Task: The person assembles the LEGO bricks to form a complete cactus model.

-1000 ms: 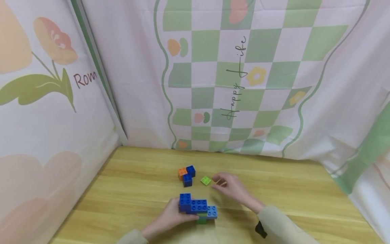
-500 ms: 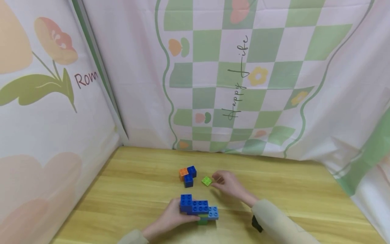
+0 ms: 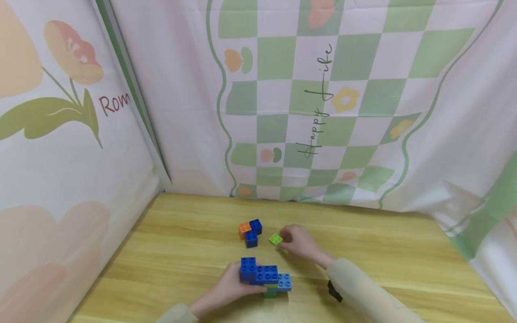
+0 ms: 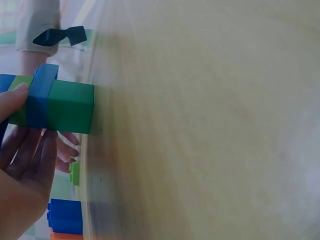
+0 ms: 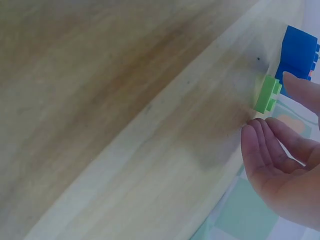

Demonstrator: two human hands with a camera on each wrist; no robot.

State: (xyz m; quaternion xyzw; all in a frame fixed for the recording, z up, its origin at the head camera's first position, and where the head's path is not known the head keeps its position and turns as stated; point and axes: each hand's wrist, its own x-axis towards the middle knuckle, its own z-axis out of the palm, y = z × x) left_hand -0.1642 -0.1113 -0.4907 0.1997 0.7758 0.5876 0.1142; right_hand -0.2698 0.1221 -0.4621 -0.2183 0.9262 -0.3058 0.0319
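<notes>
In the head view my left hand (image 3: 231, 283) grips a stack of toy building blocks (image 3: 266, 273). Dark blue blocks form its top, with a lighter blue one at the right. The left wrist view shows its green block (image 4: 71, 106) at the bottom end, my thumb on one side and fingers on the other. My right hand (image 3: 300, 244) is beside a thin lime-green block (image 3: 276, 239) lying on the table. In the right wrist view, thumb and fingers stand apart on either side of that lime block (image 5: 268, 94), without pinching it.
Just left of the lime block, an orange block (image 3: 244, 230) and two dark blue blocks (image 3: 251, 239) sit close together on the wooden table (image 3: 181, 242). A printed curtain (image 3: 190, 134) hangs behind the table, and a white patterned panel (image 3: 81, 179) flanks its left side.
My right hand has edged left, closer to the lime-green block, its fingers now at the block's edge. The left hand keeps its grip on the stack. The view has shifted slightly.
</notes>
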